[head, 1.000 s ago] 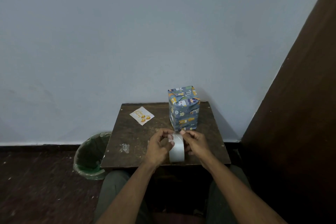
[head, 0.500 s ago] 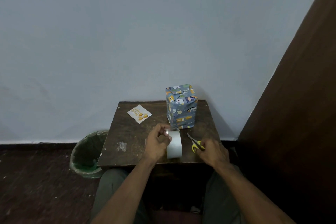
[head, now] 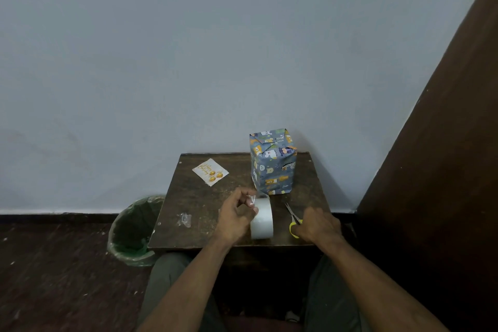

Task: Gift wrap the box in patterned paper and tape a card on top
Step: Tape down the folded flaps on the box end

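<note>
Pale blue wall; dark wooden table; dark floor; green-lined bin beside table.

Scuffed dark wood table; patterned paper box; glossy clear tape roll.

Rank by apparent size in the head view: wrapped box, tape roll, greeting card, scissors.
1. Blue animal-patterned wrapped box
2. White tape roll; nearer the camera, so unsure against the card
3. White greeting card with gold print
4. Yellow-handled scissors, partly hidden
</note>
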